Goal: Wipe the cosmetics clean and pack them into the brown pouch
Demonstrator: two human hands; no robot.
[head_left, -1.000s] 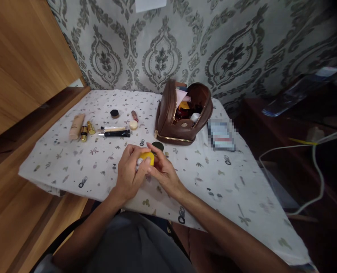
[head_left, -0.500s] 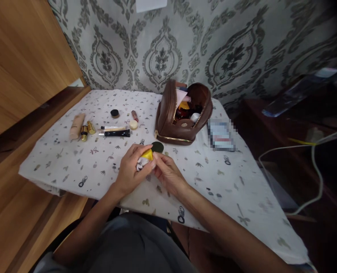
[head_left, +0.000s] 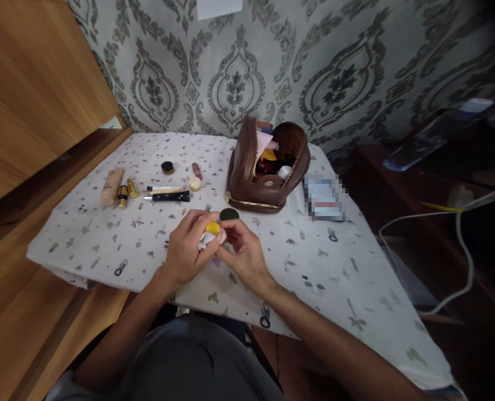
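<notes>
My left hand (head_left: 186,242) is closed around a small glossy yellow object (head_left: 212,227) and a bunched white cloth (head_left: 207,239) with dark marks. The yellow object's exact kind is hidden by the fingers and cloth. From the other side, my right hand (head_left: 245,250) has its curled fingers and thumb at the cloth's right edge. A round dark green lid-like disc (head_left: 229,214) lies on the table just beyond the right fingertips.
An unzipped brown cosmetic bag (head_left: 255,186) stands at the back, with several items inside. To the left lie a beige tube (head_left: 112,186), gold-capped bottles (head_left: 123,196), a black tube (head_left: 171,196), a black-lidded jar (head_left: 167,167) and a cream round piece (head_left: 195,184). A blurred-out packet (head_left: 324,197) is on the right.
The fingers of my right hand have shifted and bent around the cloth's edge. The yellow object has turned slightly in my left hand, which keeps its hold.
</notes>
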